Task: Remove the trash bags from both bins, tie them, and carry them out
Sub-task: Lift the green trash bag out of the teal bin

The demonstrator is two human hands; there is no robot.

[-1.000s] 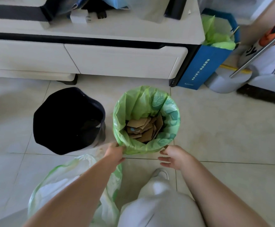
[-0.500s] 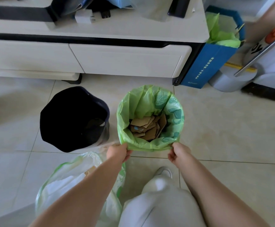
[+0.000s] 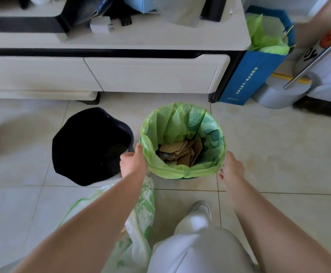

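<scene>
A green trash bag (image 3: pixel 172 123) lines the right bin, its edge folded over the rim, with brown cardboard scraps (image 3: pixel 180 152) at the bottom. My left hand (image 3: pixel 132 162) grips the bag's folded edge on the left side of the rim, thumb up along the plastic. At the right side my right hand (image 3: pixel 230 166) has its fingers curled under the folded edge. The black bin (image 3: pixel 89 144) to the left stands with no liner and looks empty. A translucent white-and-green bag (image 3: pixel 141 223) lies on the floor under my left forearm.
A white cabinet with drawers (image 3: pixel 150 75) stands right behind the bins. To its right are a blue paper bag (image 3: pixel 251 75) holding green plastic, a grey bucket (image 3: pixel 274 95) and a metal handle (image 3: pixel 316 56). My white trouser leg and shoe (image 3: pixel 200 213) are below the green bin.
Both hands slid from the near edge of the green bag's rim outward, the left to its left side and the right to its right side. The view shifted slightly.
</scene>
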